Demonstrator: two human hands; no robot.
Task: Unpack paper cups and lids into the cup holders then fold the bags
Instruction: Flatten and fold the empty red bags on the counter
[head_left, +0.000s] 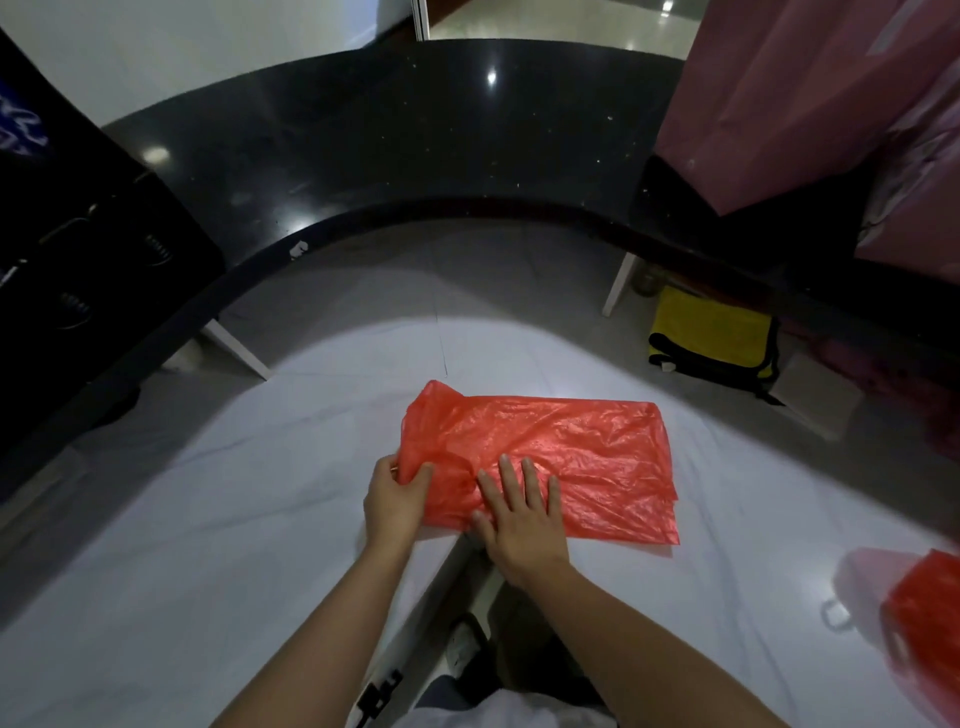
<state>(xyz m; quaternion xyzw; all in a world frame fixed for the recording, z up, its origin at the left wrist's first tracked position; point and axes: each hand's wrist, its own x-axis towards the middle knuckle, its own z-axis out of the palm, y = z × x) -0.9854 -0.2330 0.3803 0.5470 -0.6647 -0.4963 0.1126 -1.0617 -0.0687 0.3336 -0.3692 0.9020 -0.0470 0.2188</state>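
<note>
A red plastic bag (587, 447) lies spread flat on the white tabletop (208, 545), near its front edge. My left hand (392, 501) grips the bag's bunched left end, thumb on top of the plastic. My right hand (522, 525) lies flat on the bag just right of that, fingers straight and spread, pressing it down. At the right edge lies a second red bag (924, 608) with a clear bag (857, 582). No cups, lids or cup holders are in view.
A curved black counter (415, 156) runs behind the white table. A black box (78, 249) stands at the left and pink paper bags (810, 104) at the right. A yellow and black cloth (714, 335) lies under the counter.
</note>
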